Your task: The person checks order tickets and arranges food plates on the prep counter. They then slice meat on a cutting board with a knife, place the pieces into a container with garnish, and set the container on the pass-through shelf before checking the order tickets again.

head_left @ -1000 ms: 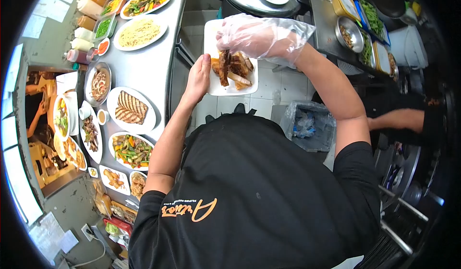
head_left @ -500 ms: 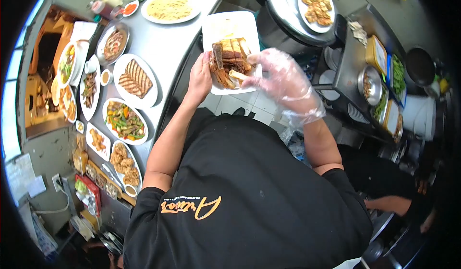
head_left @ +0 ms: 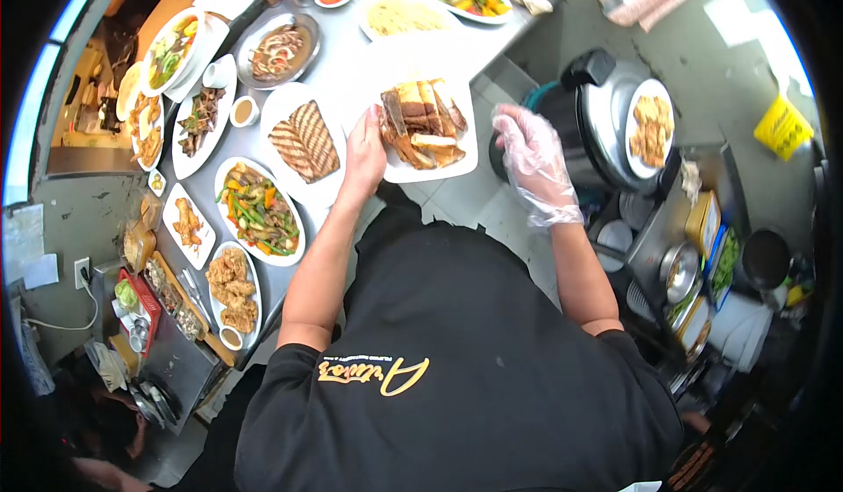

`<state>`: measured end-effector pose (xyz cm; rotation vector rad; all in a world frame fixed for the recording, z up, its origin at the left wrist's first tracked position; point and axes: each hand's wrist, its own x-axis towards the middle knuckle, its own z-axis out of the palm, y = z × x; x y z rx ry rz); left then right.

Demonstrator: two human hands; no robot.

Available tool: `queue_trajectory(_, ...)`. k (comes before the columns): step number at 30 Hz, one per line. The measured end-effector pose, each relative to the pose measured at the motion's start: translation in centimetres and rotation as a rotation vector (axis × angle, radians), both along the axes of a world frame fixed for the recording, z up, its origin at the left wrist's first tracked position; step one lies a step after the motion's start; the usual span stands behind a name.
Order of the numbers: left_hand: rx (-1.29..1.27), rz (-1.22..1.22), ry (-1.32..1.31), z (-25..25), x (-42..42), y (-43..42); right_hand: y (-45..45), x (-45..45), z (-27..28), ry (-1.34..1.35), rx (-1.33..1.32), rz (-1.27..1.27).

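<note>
My left hand (head_left: 364,154) grips the left side of a white rectangular plate (head_left: 468,151), thumb at its rim and the other fingers mostly hidden. Chunks of browned, crisp-skinned meat (head_left: 426,121) are piled on the plate. My right hand (head_left: 533,158), in a clear plastic glove, hangs in the air to the right of the plate and apart from it. Its fingers are curled together, and nothing shows in them. Close to my left hand on the counter lies an oval plate with grill-marked fish or meat (head_left: 305,143).
The steel counter (head_left: 342,75) carries several dishes, including mixed vegetables (head_left: 256,208), fried chicken (head_left: 231,283) and noodles (head_left: 404,16). To the right stands a large cooker (head_left: 606,114) with a plate of fried pieces (head_left: 651,127) on its lid. Shelving with pans (head_left: 678,272) is beyond.
My right hand has drawn away from the meat, off to the right, its fingers now curled. A pale piece formerly at its fingertips rests on the plate. The view has shifted; the left hand keeps its hold.
</note>
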<state>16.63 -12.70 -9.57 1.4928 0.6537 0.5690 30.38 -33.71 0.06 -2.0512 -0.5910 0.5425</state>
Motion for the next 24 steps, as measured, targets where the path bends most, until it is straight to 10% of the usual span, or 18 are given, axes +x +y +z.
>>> queue_trajectory(1,0.023,0.019,0.020,0.4,-0.2,1.2,1.0,0.9,-2.0,0.380,0.206,-0.012)
queue_trajectory(10,0.074,0.167,0.087,0.4,-2.3,10.5,13.1,4.2,-1.7,0.613,-0.023,0.572)
queue_trajectory(15,-0.101,0.314,0.036,-1.2,-2.9,13.3,21.8,18.7,-2.1,-0.377,-0.288,0.673)
queue_trajectory(24,-0.104,0.376,0.147,1.5,3.1,17.0,43.9,42.1,-9.5,-0.941,-0.224,0.495)
